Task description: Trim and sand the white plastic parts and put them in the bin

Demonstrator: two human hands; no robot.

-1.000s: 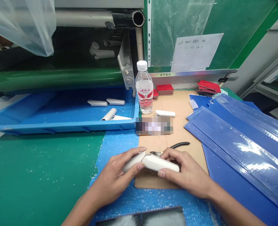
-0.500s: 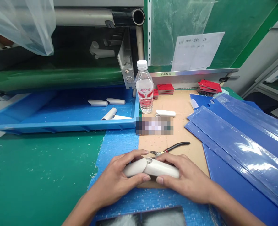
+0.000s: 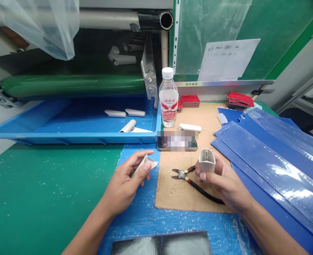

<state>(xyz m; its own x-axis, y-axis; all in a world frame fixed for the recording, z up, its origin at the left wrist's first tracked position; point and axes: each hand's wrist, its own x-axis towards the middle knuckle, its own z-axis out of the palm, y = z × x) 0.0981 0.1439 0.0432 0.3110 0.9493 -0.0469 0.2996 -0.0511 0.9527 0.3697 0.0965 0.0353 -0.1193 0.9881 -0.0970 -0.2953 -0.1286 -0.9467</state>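
Between the thumb and fingers of my left hand is a white plastic shell, its cut-out end facing right. My right hand grips a second, hollow white plastic shell, tilted so that its open end and the ribs inside show. The two pieces are well apart. Black-handled cutting pliers lie with jaws parted on the cardboard sheet, between my hands and partly under the right one. Another white plastic shell lies farther back on the cardboard.
A blue tray with several white shells stands left, below a green conveyor roller. Behind the pliers are a phone, partly blurred, and a water bottle. Red pads are stacked at the back. Blue folders cover the right side.
The two white shells, end to end before, are now apart. My left hand has moved left and up with one; my right hand has moved right and turned the other upward. The pliers show more fully.
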